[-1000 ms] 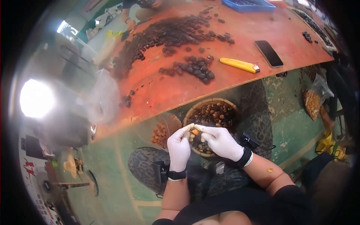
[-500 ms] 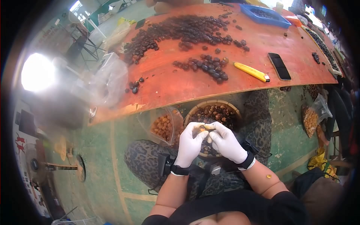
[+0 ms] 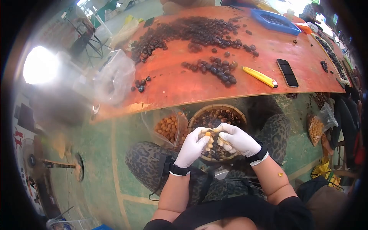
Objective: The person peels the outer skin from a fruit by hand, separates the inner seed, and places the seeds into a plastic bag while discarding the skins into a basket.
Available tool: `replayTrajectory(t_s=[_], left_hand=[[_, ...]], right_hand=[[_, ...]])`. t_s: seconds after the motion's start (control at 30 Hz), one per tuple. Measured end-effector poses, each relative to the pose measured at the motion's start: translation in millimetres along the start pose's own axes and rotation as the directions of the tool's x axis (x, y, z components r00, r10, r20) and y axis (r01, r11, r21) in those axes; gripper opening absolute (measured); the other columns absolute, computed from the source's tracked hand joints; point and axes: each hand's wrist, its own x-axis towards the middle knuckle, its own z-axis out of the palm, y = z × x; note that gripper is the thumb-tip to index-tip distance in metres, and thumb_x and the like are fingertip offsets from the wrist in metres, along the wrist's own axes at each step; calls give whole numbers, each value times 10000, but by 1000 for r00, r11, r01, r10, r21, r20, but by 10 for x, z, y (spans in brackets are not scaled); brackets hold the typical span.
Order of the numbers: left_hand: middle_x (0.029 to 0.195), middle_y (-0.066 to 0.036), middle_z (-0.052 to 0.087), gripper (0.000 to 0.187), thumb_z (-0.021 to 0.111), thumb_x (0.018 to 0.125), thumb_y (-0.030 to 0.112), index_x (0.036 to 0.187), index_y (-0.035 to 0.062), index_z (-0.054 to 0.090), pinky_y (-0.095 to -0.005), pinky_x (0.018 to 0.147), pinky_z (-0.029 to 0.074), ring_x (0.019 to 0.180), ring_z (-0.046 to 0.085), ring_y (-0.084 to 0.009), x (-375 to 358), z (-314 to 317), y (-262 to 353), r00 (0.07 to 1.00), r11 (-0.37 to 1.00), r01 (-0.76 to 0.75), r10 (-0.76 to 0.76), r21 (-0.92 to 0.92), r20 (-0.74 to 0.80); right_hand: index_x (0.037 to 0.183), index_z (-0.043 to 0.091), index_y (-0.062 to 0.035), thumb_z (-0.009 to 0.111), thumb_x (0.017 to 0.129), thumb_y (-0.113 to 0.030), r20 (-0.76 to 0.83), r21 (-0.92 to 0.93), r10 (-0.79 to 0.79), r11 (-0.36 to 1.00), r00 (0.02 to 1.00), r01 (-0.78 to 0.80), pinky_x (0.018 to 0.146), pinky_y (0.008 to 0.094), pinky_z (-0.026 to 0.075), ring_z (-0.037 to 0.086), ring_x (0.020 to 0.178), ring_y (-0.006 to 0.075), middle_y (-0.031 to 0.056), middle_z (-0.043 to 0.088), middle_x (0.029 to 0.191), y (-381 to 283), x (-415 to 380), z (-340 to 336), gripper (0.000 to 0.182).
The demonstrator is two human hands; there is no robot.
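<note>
Above a round woven basket [image 3: 244,115] holding dark husks and bits, both gloved hands are close together. My left hand [image 3: 196,145] pinches a small orange-yellow kernel [image 3: 208,134] between thumb and fingers. My right hand [image 3: 235,140] is beside it with curled, stained fingers; whatever it grips is too small to make out. Left of the basket, an open clear bag [image 3: 167,127] contains orange-yellow kernels. On the red table [image 3: 172,76] lie dark round fruits [image 3: 218,71] in a small cluster and a larger pile behind.
A yellow cutter [image 3: 260,76] and a phone [image 3: 287,73] lie on the table. A blue tray [image 3: 276,22] stands farther back. A plastic bag [image 3: 115,78] hangs over the left edge; another kernel bag [image 3: 315,128] sits at right.
My hands have moved slightly apart, and the orange-yellow kernel shows more clearly in my left fingers. The right knee has shifted outward, and the camera view has moved slightly.
</note>
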Motion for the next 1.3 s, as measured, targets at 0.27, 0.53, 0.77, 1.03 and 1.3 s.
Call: replayTrajectory(t_s=[0.27, 0.53, 0.77, 1.03, 1.3], left_hand=[[1012, -83, 640, 270, 467, 992, 177, 1178, -4, 543, -269, 774, 501, 844, 625, -155, 67, 82, -135, 984, 990, -28, 3, -140, -178], [1142, -81, 600, 318, 514, 969, 235, 1203, 23, 548, -368, 907, 446, 1040, 556, -205, 142, 14, -393, 968, 762, -68, -106, -645, -227], [977, -70, 586, 233, 462, 989, 224, 1122, 62, 567, -345, 779, 462, 847, 547, -189, 165, -93, -482, 946, 387, -101, -248, -917, -209], [1134, -104, 585, 268, 536, 947, 84, 1208, 26, 525, -323, 909, 479, 1040, 576, -196, -81, 265, -40, 940, 692, -201, -63, -693, -335], [1135, -83, 576, 313, 611, 879, 23, 1174, 35, 509, -340, 944, 460, 1044, 579, -194, -189, 331, -82, 926, 818, -223, 8, -531, -377]], right_hand=[[1183, 506, -59, 401, 973, -54, -176, 46, -151, 986, 973, 161, 459, 171, 283, 349, 510, 15, -24, 486, 727, 181, 32, 100, 235], [1232, 530, -78, 423, 969, -53, 54, 139, -58, 989, 997, 50, 507, 162, 294, 349, 566, 5, -37, 506, 768, 177, -28, -66, 285], [1296, 493, -46, 449, 955, -52, 197, 84, -58, 996, 979, 42, 546, 185, 355, 415, 584, 44, 0, 546, 792, 201, -104, -149, 344], [1433, 350, -60, 532, 876, -40, 8, -604, -475, 699, 880, 383, 814, 406, 509, 614, 968, 391, 252, 581, 1152, 124, -92, 112, 587], [1407, 398, -62, 530, 881, -38, -4, -665, -558, 621, 830, 415, 745, 389, 514, 616, 885, 371, 201, 597, 1045, 226, -48, 335, 542]])
